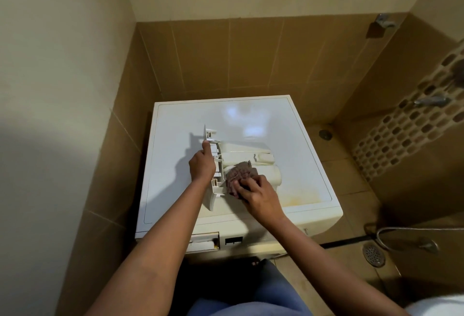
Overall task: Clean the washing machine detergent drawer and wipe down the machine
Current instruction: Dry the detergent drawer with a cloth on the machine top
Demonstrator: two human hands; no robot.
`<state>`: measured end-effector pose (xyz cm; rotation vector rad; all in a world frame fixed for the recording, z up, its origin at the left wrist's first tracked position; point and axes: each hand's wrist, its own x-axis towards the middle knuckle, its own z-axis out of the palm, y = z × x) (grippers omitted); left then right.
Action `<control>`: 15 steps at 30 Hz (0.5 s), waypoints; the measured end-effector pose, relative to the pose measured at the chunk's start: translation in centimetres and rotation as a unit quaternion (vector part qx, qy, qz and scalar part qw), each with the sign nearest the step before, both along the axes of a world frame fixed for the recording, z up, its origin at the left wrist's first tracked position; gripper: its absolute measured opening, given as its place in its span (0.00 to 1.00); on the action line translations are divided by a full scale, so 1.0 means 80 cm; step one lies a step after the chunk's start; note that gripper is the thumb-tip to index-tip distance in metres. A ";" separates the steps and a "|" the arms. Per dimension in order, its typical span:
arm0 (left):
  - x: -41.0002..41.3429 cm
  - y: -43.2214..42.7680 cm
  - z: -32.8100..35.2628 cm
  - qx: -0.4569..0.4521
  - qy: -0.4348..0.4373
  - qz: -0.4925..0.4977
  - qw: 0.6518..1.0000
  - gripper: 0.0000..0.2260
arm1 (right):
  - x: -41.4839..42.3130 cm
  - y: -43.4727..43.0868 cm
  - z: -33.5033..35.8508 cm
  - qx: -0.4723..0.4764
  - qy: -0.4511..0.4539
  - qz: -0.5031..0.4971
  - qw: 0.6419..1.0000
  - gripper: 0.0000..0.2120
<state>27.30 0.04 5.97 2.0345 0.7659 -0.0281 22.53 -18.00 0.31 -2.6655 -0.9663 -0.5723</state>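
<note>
Washing-machine top (251, 119): detergent drawer (251, 150) under cloth (241, 172)

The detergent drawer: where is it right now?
Head view, centre: the detergent drawer lies atop the washing machine, left hand gripping its front panel, right hand holding a cloth on its body.

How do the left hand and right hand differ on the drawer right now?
The left hand grips the detergent drawer by its front panel, thumb up along it; the right hand holds a brown cloth against the drawer's body. The left hand touches the plastic bare; the right hand works through the cloth. Both are on the drawer, which lies on the washing machine top.
</note>
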 end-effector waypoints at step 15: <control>-0.063 0.016 -0.019 -0.123 -0.104 0.054 0.985 0.31 | -0.003 -0.063 0.014 0.385 0.281 -0.324 0.818 0.13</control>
